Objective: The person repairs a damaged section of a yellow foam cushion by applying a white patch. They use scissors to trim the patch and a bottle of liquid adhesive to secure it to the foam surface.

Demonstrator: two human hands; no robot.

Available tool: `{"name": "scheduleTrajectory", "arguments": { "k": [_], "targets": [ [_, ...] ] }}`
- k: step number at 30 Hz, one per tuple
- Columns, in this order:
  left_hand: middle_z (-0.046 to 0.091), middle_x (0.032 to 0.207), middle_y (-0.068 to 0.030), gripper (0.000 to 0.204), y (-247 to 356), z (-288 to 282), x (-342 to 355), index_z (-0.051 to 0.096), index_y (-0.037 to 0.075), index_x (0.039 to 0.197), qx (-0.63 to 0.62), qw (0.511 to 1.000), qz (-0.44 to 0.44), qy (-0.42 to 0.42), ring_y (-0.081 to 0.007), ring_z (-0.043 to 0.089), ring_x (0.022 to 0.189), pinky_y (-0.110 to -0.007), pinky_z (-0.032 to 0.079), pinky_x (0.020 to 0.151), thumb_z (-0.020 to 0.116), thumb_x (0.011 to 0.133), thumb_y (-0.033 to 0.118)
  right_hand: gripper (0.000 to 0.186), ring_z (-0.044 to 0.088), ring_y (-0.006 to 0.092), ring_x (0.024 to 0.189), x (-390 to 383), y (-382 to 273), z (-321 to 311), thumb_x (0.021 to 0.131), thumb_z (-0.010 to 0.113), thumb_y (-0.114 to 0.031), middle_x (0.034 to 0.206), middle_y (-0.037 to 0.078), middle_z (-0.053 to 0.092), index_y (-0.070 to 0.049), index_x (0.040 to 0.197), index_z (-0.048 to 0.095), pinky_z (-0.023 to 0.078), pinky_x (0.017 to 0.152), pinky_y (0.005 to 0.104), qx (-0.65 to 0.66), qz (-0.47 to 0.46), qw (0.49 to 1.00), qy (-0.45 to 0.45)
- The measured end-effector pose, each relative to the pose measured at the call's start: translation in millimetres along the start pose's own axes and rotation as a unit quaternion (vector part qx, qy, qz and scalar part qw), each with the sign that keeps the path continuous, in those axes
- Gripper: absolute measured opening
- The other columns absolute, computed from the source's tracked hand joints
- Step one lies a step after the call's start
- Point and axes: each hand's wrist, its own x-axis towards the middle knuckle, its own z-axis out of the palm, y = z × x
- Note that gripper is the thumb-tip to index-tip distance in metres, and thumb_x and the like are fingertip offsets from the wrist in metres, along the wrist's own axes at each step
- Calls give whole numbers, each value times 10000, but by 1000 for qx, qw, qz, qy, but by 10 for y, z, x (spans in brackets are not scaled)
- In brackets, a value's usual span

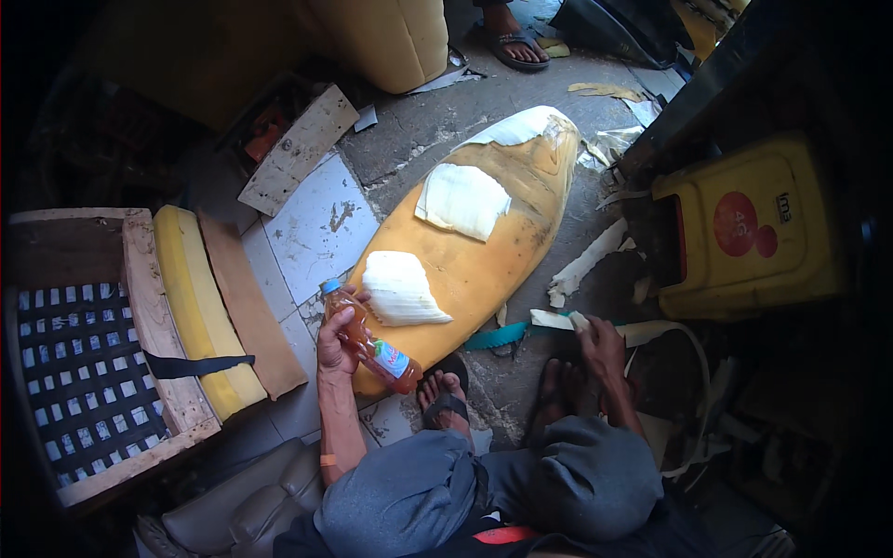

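Observation:
My left hand (335, 346) is wrapped round a clear plastic bottle (389, 359) with a blue cap and reddish-orange drink, held tilted over the near end of a long orange-yellow foam block (484, 265). Two pale ribbed foam patches, a nearer one (400, 288) and a farther one (462, 200), lie on the block. To the right of its near end, my right hand (605, 352) is closed on a short pale strip (554, 320); its exact kind is unclear. Close by on the floor is a teal strip (496, 336) with a jagged edge.
A wooden frame with woven black webbing (93, 372) stands at left, beside a yellow foam strip (200, 307) and a brown board (246, 307). A yellow jerrycan (744, 228) is at right. Foam scraps (588, 262) litter the floor. Another person's sandalled foot (519, 46) shows at the top.

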Motion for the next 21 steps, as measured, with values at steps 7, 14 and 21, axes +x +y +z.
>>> {"name": "scheduleTrajectory", "arguments": {
  "k": [7,14,21],
  "targets": [
    [646,1093,-119,450,78,-66,47,566,18,1270,-54,998,6,19,-325,712,1020,-299,623,591,714,869,157,426,669,434,1102,-750,1049,22,912,666,-286,1147,274,700,-17,1241,692,509,958,491,-75,140,987,1],
    [520,1362,-168,514,119,14,15,489,31,1338,-127,987,69,-74,-459,548,1322,-315,626,590,700,881,139,438,681,428,1093,-768,1168,-137,895,668,-279,1141,266,708,-2,1233,696,518,959,465,-19,155,988,-8],
    [567,1328,-140,495,671,98,51,521,53,1331,-98,972,188,-105,-385,599,1258,-335,624,703,719,884,130,422,684,425,1062,-854,1225,-194,891,663,-277,1111,265,705,12,1196,702,517,935,465,-18,163,986,-30]
  ]
}}
